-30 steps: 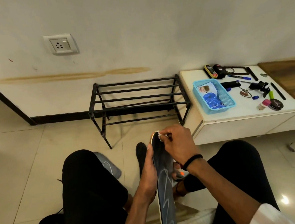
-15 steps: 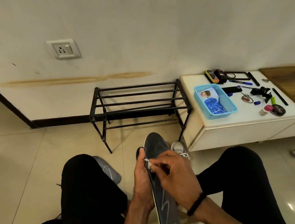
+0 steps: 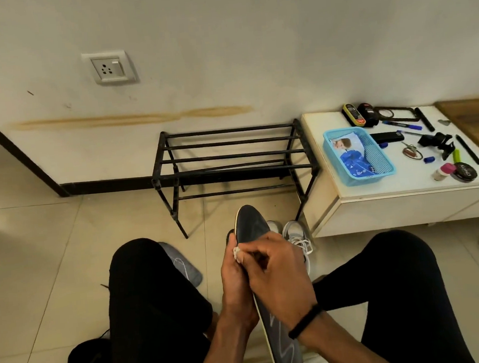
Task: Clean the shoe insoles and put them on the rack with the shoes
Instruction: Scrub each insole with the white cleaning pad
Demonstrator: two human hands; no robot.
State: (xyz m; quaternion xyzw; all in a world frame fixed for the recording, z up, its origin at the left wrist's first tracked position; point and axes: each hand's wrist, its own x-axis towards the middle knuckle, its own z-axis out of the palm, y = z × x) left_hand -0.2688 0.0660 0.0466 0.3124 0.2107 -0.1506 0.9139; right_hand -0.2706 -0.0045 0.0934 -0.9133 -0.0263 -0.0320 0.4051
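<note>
In front of the rack (image 3: 232, 164), the insole (image 3: 250, 223) is gripped by the left hand (image 3: 235, 280) and wiped with what seems a wad (image 3: 236, 251) pinched in the right hand (image 3: 278, 273); racking is judged next.

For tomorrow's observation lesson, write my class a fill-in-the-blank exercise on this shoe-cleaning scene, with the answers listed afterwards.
1. The left hand holds a dark ____ upright between the knees.
2. The right hand pinches a small white wipe against its ____ edge.
3. The black metal rack holds ____ shoes.
4. The blue basket sits on the white ____.

Answers: insole; left; no; cabinet
</note>
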